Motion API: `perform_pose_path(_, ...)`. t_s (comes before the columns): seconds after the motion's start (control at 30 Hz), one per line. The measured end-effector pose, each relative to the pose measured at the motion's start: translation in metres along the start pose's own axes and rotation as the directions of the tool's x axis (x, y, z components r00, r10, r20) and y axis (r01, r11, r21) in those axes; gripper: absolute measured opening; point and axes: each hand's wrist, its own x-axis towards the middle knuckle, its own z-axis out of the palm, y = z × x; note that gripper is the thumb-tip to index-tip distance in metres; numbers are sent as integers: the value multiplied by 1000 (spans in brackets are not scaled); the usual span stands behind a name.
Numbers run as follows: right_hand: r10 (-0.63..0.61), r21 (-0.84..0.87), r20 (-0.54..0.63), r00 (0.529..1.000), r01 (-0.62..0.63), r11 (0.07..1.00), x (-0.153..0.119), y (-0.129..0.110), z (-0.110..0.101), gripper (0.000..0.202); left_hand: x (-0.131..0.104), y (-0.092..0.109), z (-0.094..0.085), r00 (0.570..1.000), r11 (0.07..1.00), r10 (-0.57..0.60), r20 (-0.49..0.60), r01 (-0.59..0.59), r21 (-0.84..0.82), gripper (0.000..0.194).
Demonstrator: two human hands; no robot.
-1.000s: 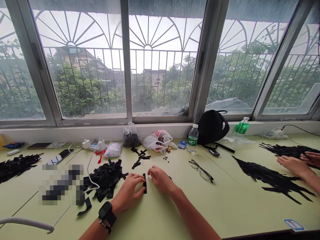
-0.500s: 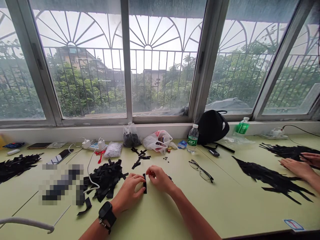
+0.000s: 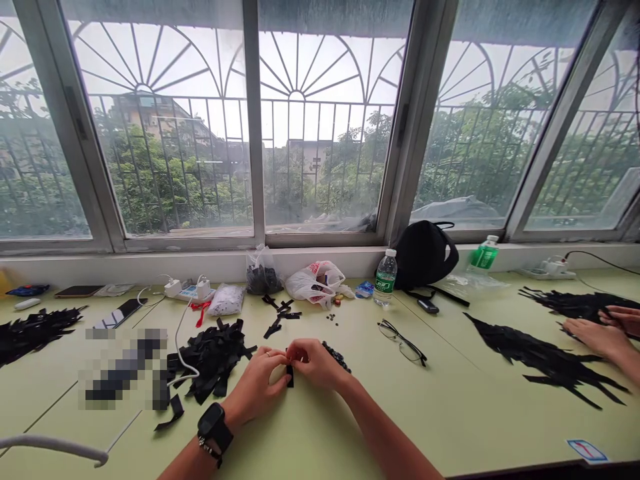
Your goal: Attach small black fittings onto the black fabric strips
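Your left hand [image 3: 257,375]: thumb and fingers spread, tips touching black strip [image 3: 290,379], well in from back edge of table [image 3: 310,443]. Your right hand [image 3: 315,363]: fingertips together over strip's far end; can't tell what they pinch.

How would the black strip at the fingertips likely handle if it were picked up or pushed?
The black strip is probably light, being small and narrow. It likely bends easily, since similar-looking strips in the pile curve. Lying flat on the table, it would probably slide rather than roll.
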Motion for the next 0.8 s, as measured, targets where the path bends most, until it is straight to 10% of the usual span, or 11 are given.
perform_pose_path(0.8,-8,-254,-28,1000,0,967,-3,1,-3,15,0,-1,0,1000,1000,-13,12,14,-6,25)
